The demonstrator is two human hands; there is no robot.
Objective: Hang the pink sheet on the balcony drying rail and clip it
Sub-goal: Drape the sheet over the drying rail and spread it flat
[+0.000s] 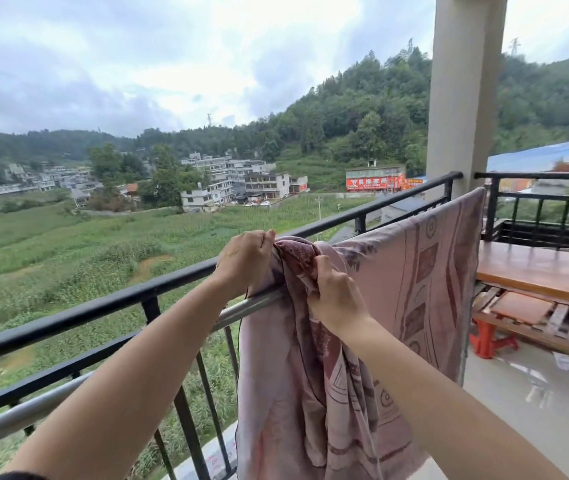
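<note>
I have both hands, left [244, 258] and right [334, 296], clenched on the bunched sheet [411, 271] draped over the rail [251, 308]; it looks thin, limp and slippery, best gripped by its top edge.

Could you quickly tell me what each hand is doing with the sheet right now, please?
Left hand: closed, grip pinching the bunched pink sheet at the drying rail.
Right hand: closed, gripping the same bunch.

Sheet [411, 271]: we note pink, darker maroon bands and motifs.
Railing [103, 301]: we record black.
Rail [251, 304]: silver.
Stools [487, 337]: red.
Pillar [463, 98]: beige.
</note>
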